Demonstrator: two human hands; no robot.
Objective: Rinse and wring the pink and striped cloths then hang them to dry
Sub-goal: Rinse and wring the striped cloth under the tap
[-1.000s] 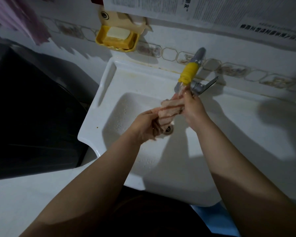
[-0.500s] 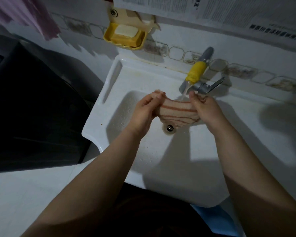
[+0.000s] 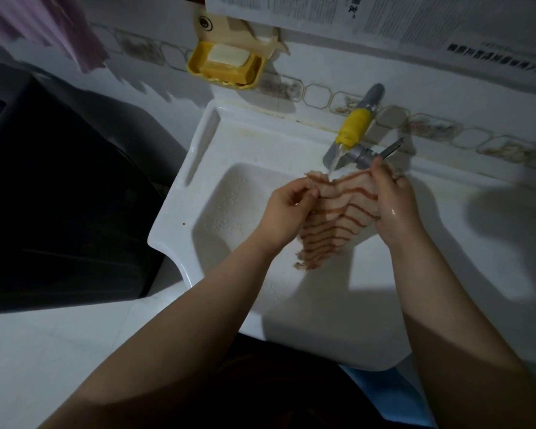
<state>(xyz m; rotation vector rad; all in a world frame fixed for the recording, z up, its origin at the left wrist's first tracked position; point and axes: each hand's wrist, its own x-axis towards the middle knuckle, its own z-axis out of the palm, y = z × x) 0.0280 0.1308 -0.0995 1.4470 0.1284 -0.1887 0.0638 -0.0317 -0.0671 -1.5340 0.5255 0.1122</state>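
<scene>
Striped cloth between both hands

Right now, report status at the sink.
Left hand and right hand gripping striped cloth, spread open. Tap running onto its top edge, over the sink. Nothing in the way.

Both forearms are extended forward; the left hand and right hand are closed in a pinching grip, held apart.
</scene>
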